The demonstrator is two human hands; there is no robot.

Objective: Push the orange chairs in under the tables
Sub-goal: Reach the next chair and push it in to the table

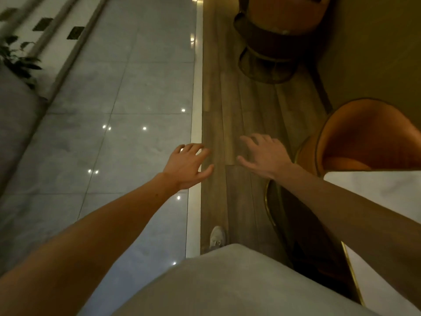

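Below us, our two bare arms stretch forward over the floor. Our left hand (pixel 189 166) hovers palm down with its fingers spread and relaxed, holding nothing, above the pale strip (pixel 197 87) that divides the grey tiled floor (pixel 114 110) on the left from the wooden plank floor (pixel 227 99) on the right. Our right hand (pixel 264 153) hovers beside it over the planks, likewise spread wide and gripping nothing.

Just to the right of our right hand, but not touching it, stands the nearer orange chair (pixel 364 133), a rounded shell with a dark trimmed edge. Its curved back faces away from us, and the near part of its seat is covered in our view by the far edge of a white marble table (pixel 382 190) at the right. A second orange chair (pixel 284 14) stands far ahead at the top, on a round dark base, well apart from both hands.

Under our right forearm lies a dark shape with a gold rim (pixel 307 236); we cannot tell what it is. One pale shoe (pixel 217 237) shows on the planks near us, above our light-coloured clothing. A leafy plant (pixel 16 58) sits at the far left edge.
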